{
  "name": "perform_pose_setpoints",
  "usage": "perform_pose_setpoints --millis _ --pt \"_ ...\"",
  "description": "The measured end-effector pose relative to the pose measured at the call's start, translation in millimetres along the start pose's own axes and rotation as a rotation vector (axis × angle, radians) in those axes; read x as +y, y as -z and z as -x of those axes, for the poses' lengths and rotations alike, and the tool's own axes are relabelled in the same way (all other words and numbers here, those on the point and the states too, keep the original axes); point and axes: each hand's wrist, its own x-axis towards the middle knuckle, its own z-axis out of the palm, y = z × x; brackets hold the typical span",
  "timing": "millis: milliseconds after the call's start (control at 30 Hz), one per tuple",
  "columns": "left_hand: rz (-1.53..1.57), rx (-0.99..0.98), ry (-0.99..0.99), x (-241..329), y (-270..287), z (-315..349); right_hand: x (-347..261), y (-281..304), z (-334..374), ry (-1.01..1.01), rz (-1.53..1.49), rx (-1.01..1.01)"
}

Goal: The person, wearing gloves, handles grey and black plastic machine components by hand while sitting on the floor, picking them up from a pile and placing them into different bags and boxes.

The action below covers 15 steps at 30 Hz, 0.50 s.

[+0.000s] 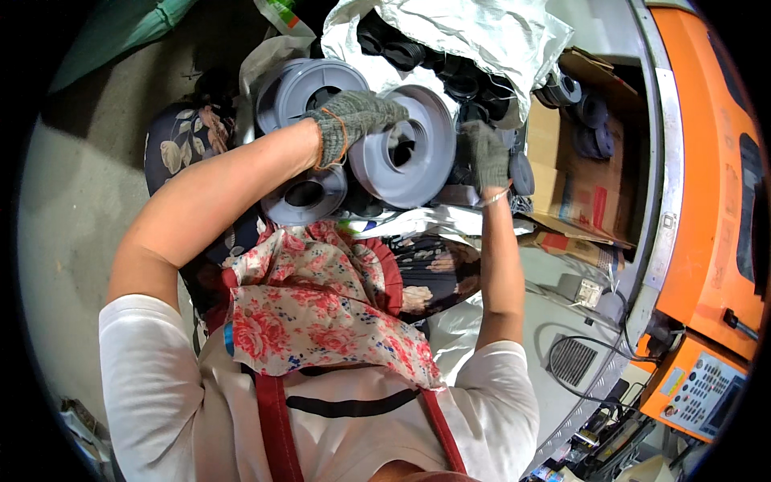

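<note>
Grey spool [409,149] gripped by gloved hands [353,120] — fingertips hidden.

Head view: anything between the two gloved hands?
Yes: the grey plastic disc with a threaded centre hole spans the gap, left hand on its upper rim, right hand at its right edge.
</note>
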Motion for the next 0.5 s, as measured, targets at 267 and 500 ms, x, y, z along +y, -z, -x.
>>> perform_pose_setpoints --millis 267,500 --pt "-0.199 0.246 0.108 16.5 0.1 8.3 23.2 -11.5 -32.1 -0.612 0.743 -0.291" --pt "-0.196 0.143 -0.080 9.7 -8.0 9.1 -61.0 -1.6 -13.3 0.007 0.015 -0.012"
